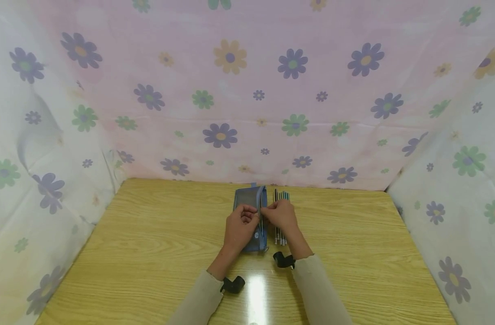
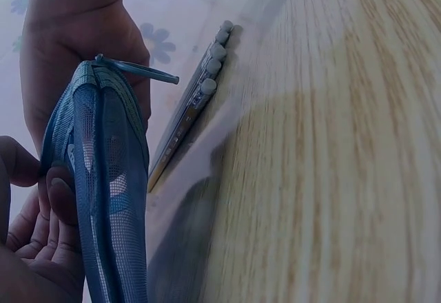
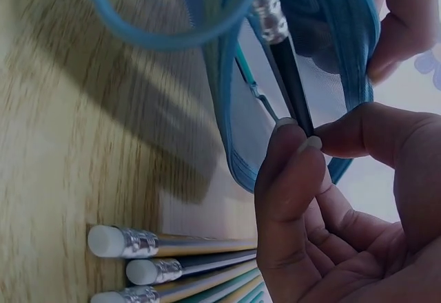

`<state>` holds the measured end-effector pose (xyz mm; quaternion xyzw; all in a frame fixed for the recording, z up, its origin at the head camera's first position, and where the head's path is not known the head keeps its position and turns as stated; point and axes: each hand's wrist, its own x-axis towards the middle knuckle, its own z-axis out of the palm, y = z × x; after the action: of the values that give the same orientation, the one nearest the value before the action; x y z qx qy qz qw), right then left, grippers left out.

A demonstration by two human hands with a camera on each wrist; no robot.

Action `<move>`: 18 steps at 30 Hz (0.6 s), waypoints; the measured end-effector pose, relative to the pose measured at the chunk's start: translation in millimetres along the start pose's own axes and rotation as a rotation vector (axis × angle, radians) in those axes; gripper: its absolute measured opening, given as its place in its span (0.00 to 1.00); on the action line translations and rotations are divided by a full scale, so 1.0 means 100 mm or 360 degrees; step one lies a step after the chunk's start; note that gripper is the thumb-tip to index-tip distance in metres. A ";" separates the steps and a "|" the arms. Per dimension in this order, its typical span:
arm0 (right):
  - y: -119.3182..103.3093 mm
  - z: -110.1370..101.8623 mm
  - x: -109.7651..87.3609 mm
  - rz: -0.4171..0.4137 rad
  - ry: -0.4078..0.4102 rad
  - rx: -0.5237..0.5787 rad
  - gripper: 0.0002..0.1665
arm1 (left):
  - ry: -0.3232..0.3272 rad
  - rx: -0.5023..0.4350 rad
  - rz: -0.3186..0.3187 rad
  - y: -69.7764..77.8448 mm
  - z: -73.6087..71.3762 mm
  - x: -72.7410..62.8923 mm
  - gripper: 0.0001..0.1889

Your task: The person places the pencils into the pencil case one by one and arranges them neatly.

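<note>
A blue mesh pencil case (image 1: 246,197) lies on the table, its zipped side open toward the right. My left hand (image 1: 239,229) pinches the edge of the opening between thumb and finger, as the left wrist view shows on the case (image 2: 120,220). With thumb and fingertips, my right hand (image 1: 283,215) pinches a dark pencil (image 3: 291,76) in the mouth of the case; its silver eraser end is inside the opening. A green pencil (image 3: 242,65) shows behind it. Right of the case, partly under my right hand, lies a row of several pencils (image 1: 281,236).
The pencils on the table have white erasers (image 3: 107,241) pointing toward me. A ring-shaped zipper pull (image 2: 141,71) hangs from the near end of the case. Behind the wooden table (image 1: 158,225) rises a flowered cloth (image 1: 263,81), with more at both sides.
</note>
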<state>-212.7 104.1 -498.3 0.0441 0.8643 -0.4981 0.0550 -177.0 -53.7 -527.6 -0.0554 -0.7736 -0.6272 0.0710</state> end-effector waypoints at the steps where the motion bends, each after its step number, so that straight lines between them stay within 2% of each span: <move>1: 0.00 0.01 0.00 -0.0007 -0.0006 0.0012 0.13 | 0.0003 0.0002 -0.0002 0.00 0.00 0.00 0.05; 7: 0.00 0.02 -0.01 -0.0043 -0.0025 0.0040 0.13 | 0.0008 0.0006 -0.0002 0.00 0.01 0.00 0.05; 18: 0.01 -0.02 -0.01 -0.0027 -0.0027 0.0028 0.12 | 0.0019 0.0004 0.0020 0.01 0.00 0.00 0.05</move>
<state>-211.4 106.3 -498.3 0.0330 0.8597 -0.5064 0.0579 -176.9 -53.2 -526.8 -0.0565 -0.7737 -0.6260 0.0797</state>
